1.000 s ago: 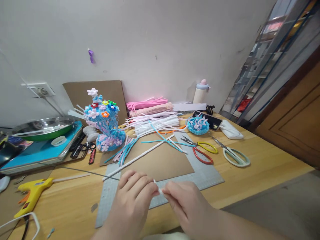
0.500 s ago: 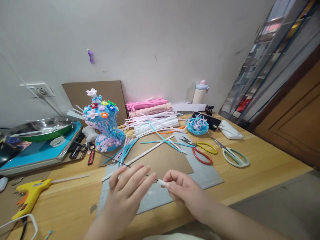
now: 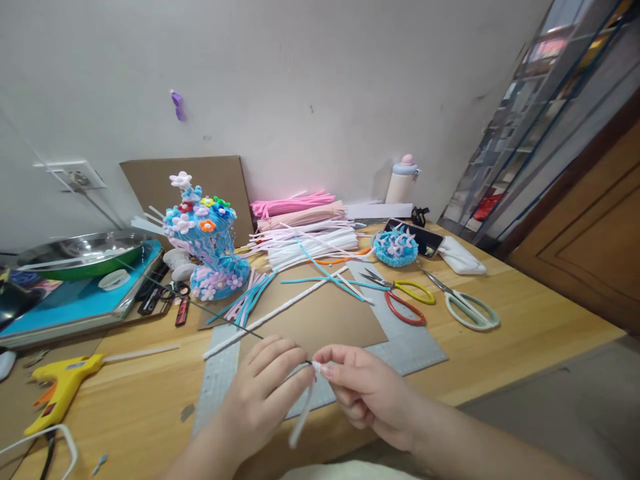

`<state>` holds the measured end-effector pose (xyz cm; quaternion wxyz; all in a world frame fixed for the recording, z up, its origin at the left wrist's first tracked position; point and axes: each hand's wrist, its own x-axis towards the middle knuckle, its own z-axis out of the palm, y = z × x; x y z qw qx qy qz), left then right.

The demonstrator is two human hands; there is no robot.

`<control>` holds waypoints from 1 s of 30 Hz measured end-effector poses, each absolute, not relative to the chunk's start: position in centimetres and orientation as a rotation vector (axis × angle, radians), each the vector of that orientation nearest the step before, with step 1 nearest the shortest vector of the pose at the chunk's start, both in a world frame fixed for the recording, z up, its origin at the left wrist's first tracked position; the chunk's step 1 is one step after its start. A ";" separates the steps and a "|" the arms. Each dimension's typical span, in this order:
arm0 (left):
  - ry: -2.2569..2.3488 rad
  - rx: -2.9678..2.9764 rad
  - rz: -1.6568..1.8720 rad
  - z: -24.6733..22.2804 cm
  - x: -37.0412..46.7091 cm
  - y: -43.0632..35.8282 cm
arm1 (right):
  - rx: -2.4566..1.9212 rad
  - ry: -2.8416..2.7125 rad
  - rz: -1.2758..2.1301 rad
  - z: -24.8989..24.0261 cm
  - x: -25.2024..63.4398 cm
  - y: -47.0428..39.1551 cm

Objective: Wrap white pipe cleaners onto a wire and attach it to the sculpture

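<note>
My left hand (image 3: 270,390) is closed round a thin dark rod (image 3: 233,323), which runs out to the upper left over the cutting mat. Between finger and thumb, my right hand (image 3: 367,387) pinches a white pipe cleaner at the rod's near end. The loose tail of the white pipe cleaner (image 3: 301,421) hangs down between the hands. My fingers partly hide where it wraps the rod. Beneath lie a brown cardboard sheet (image 3: 320,320) and a grey cutting mat (image 3: 417,357). A long white fuzzy stick (image 3: 270,317) lies across the cardboard.
A blue flowered pipe-cleaner piece (image 3: 203,223) stands at left, a round blue one (image 3: 396,248) at right. Red-and-yellow-handled pliers (image 3: 405,303) and scissors (image 3: 470,310) lie right. Pipe-cleaner bundles (image 3: 310,247) are at the back. A yellow glue gun (image 3: 70,387) lies left.
My left fingers have closed in round the rod and moved nearer my right hand. A white pipe-cleaner tail now shows hanging below. The view has shifted slightly.
</note>
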<state>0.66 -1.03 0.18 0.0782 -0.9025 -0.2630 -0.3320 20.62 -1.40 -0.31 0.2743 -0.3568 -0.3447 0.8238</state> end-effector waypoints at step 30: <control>-1.639 -2.350 -1.021 4.5 1.7 -1.1 | -0.849 -2.049 0.911 -1.7 21.2 -2.3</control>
